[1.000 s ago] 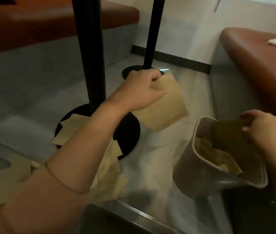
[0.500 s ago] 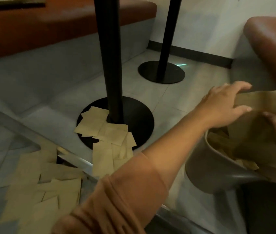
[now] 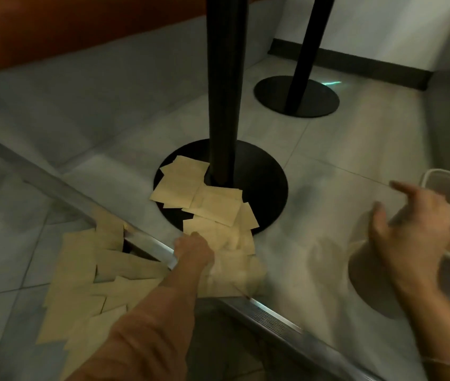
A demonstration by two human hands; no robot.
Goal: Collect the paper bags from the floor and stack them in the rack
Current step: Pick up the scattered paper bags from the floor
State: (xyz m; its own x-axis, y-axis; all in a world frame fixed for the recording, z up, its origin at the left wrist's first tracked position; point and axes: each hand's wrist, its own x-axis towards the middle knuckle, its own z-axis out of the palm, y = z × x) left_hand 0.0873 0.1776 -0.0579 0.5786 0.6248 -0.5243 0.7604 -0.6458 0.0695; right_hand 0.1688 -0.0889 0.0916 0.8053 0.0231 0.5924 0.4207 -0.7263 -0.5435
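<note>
Several tan paper bags lie on the floor. One group (image 3: 188, 185) rests on the round black table base, another (image 3: 80, 273) spreads at lower left, and a third (image 3: 234, 268) lies by the metal strip. My left hand (image 3: 194, 251) reaches down and rests on this third group with its fingers curled under, so the grip is hidden. My right hand (image 3: 413, 229), blurred, hovers with fingers spread and nothing in it, just left of the grey bin (image 3: 438, 176) at the right edge.
A black table pole (image 3: 223, 86) rises from its base (image 3: 267, 188) behind the bags. A second pole and base (image 3: 298, 99) stand farther back. A metal floor strip (image 3: 273, 318) runs diagonally across the floor. An orange bench (image 3: 53, 26) is at upper left.
My left hand has swung from the bin down to the bags on the floor. My right hand has let go of the bag at the bin and now hangs open beside it.
</note>
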